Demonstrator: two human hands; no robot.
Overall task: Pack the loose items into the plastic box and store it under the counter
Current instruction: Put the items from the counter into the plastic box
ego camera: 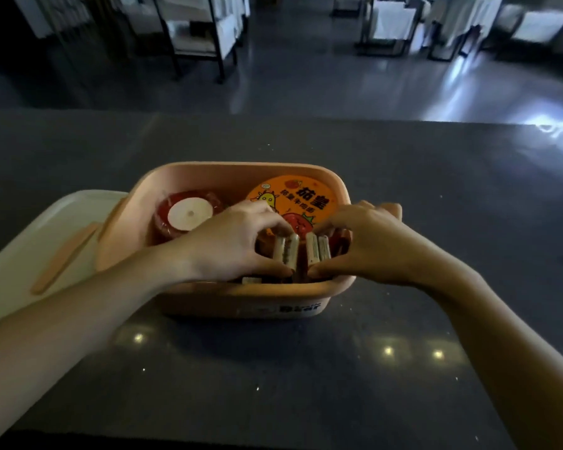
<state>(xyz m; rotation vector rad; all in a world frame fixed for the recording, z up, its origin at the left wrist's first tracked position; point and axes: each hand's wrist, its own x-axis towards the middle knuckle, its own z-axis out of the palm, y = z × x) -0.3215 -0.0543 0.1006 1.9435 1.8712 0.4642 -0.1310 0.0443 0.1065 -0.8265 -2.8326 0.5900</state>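
A peach plastic box point(228, 300) stands on the dark counter point(273, 368). Inside it are a red tub with a white round label point(189, 214) at the left and an orange-lidded noodle cup point(306, 196) at the back right. Both hands reach into the box's near side. My left hand point(231, 241) pinches two small pale packets point(286, 251) between thumb and fingers. My right hand point(361, 245) pinches two more pale packets point(317, 251) right beside them. More small items lie below, mostly hidden by the hands.
A white lid or tray point(39, 241) lies to the left of the box, with a flat peach strip point(64, 258) on it. Beyond the counter's far edge is a dim dining room floor with chairs and white-covered tables point(205, 27).
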